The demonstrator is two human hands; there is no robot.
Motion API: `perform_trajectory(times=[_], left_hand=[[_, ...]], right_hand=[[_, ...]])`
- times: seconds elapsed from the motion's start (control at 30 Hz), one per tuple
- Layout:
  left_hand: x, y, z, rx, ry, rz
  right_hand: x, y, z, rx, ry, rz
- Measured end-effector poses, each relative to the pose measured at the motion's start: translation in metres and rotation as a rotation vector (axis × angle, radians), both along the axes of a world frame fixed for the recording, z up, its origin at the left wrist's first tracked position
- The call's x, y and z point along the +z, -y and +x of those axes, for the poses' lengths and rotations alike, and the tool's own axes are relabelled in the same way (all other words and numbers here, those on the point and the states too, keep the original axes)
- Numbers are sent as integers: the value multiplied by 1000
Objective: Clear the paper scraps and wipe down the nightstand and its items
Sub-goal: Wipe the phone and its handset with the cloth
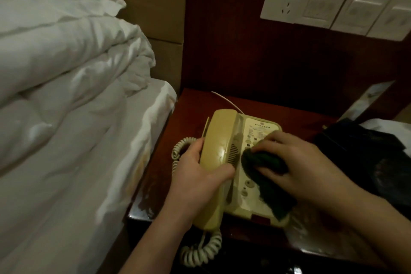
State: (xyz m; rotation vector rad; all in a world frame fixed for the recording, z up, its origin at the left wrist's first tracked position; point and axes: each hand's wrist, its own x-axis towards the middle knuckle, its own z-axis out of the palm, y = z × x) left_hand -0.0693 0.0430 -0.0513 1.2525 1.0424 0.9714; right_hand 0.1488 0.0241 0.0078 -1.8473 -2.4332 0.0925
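Right hand (304, 162) was observed pinching a soft dark cloth (264, 173) against the keypad; left hand (200, 176) gripped the handset (216, 162) at nine o'clock. The telephone (255, 140), central on the tabletop (193, 104), was judged light, rigid, smooth-cased and best steadied by its sides.

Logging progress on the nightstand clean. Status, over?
Left hand grips the handset, steadying the phone. Right hand presses dark cloth on the keypad. Coiled cord hangs off the front edge; no scraps seen.
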Motion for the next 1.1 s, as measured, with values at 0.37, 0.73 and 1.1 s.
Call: perform_trajectory(times=[0.37,0.73,1.1], left_hand=[[-1,-2,0,12,9,5],[1,3,3,32,-24,17],[1,1,2,25,7,16]], right_hand=[[-9,39,4,19,-66,-19],[-12,5,10,-214,-133,175],[-27,87,-12,-81,-117,25]])
